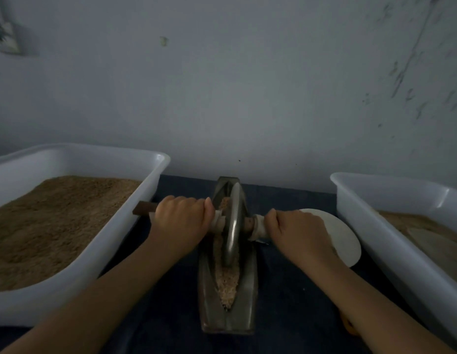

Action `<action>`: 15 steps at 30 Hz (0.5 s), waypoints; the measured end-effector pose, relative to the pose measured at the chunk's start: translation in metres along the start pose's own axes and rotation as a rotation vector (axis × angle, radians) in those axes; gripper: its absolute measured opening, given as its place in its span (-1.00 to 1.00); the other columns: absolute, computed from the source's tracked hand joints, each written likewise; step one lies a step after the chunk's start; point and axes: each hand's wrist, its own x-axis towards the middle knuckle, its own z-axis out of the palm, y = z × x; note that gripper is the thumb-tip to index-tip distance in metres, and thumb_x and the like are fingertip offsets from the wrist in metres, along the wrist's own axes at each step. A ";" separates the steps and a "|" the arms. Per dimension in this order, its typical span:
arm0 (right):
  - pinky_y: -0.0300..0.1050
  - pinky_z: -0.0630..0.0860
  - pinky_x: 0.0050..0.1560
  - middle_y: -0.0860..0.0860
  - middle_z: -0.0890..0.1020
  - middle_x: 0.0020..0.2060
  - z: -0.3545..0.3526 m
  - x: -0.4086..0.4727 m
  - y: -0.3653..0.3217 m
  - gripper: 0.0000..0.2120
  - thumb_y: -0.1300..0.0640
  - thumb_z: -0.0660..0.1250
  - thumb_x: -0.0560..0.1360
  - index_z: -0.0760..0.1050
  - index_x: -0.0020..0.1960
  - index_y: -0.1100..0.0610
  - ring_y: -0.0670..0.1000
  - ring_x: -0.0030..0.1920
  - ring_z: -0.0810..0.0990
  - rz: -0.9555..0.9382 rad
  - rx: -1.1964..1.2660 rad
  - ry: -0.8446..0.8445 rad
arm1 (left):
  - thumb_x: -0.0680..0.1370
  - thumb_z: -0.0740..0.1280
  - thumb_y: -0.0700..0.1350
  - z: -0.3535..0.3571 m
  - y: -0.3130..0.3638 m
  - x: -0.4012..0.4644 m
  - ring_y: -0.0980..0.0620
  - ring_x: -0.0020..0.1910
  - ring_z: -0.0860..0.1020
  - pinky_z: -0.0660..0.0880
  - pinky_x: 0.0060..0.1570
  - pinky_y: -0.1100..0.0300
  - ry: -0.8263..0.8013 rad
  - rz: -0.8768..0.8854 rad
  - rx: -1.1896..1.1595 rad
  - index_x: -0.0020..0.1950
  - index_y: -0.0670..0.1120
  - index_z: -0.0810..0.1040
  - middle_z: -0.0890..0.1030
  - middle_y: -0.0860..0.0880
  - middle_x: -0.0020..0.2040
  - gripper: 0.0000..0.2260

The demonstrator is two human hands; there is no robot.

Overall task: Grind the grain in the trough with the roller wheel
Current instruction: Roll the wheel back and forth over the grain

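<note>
the grain [226, 277] lay in the long metal trough [209, 290], which sat on the dark cloth [286, 290] in the middle, between two tubs. most of the grain we could see was heaped in the near end, and a little showed past the wheel. the roller wheel [233, 226] stood upright in the groove, about halfway along. our left hand [182, 221] was wrapped tight round the axle handle [143, 209] on its side, and our right hand [298, 233] was wrapped round the other end. we thought we were in the middle of the rolling step. the next move, we guessed, was to pull the wheel back toward us over the near heap, pressing down evenly with both hands so it stayed in the groove. room was tight on the left: the handle's tip was just beside the left tub [155, 175], full of brown meal. a white disc [339, 238] lay under our right wrist, near the right tub [355, 200]. the wall [247, 98] was just behind the trough's far end.
</note>
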 end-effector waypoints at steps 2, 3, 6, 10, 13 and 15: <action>-0.18 -0.01 -0.50 -0.06 0.28 -0.57 -0.011 -0.013 -0.003 -0.59 -0.01 -0.08 0.57 0.18 -0.44 0.00 -0.09 -0.57 0.22 -0.020 0.013 0.001 | 0.58 -0.16 0.02 -0.012 0.003 -0.011 0.03 -0.31 0.54 0.40 -0.18 0.23 0.009 0.002 -0.046 -0.14 -0.04 0.50 0.56 0.02 -0.27 -0.55; -0.19 -0.01 -0.50 -0.06 0.28 -0.58 -0.017 -0.019 -0.006 -0.60 -0.02 -0.10 0.56 0.18 -0.44 -0.01 -0.08 -0.58 0.23 -0.021 0.017 0.000 | 0.55 -0.23 0.04 -0.015 0.003 -0.017 0.04 -0.30 0.54 0.44 -0.17 0.22 0.018 0.022 -0.077 -0.15 -0.03 0.49 0.56 0.03 -0.27 -0.50; -0.18 0.03 -0.52 -0.05 0.30 -0.57 -0.030 -0.030 -0.011 -0.62 -0.06 -0.19 0.49 0.17 -0.43 -0.02 -0.07 -0.57 0.25 -0.029 0.012 -0.010 | 0.51 -0.10 -0.01 -0.026 0.004 -0.026 0.01 -0.47 0.53 0.53 -0.37 0.13 0.010 0.008 -0.099 -0.31 -0.07 0.50 0.54 0.01 -0.43 -0.57; -0.20 0.00 -0.51 -0.06 0.28 -0.57 -0.033 -0.032 -0.010 -0.61 -0.08 -0.21 0.49 0.16 -0.44 -0.02 -0.08 -0.57 0.24 -0.029 -0.004 0.004 | 0.51 -0.03 -0.06 -0.024 0.004 -0.028 0.01 -0.56 0.47 0.48 -0.48 0.15 0.079 0.066 -0.071 -0.35 -0.10 0.50 0.49 0.00 -0.50 -0.62; -0.22 -0.02 -0.50 -0.07 0.27 -0.59 -0.024 -0.025 -0.009 -0.58 -0.05 -0.13 0.55 0.17 -0.46 -0.01 -0.08 -0.58 0.23 -0.005 0.015 0.010 | 0.54 0.01 -0.08 -0.017 0.004 -0.019 0.03 -0.62 0.39 0.44 -0.51 0.20 0.135 0.023 -0.125 -0.44 -0.07 0.43 0.43 0.02 -0.55 -0.61; -0.20 -0.02 -0.49 -0.06 0.27 -0.59 -0.016 -0.015 -0.007 -0.55 -0.02 -0.07 0.58 0.18 -0.48 0.00 -0.10 -0.58 0.21 0.024 0.033 0.023 | 0.58 0.00 -0.11 -0.008 0.002 -0.009 0.02 -0.63 0.37 0.41 -0.53 0.21 0.125 0.020 -0.076 -0.45 -0.11 0.45 0.42 -0.01 -0.57 -0.56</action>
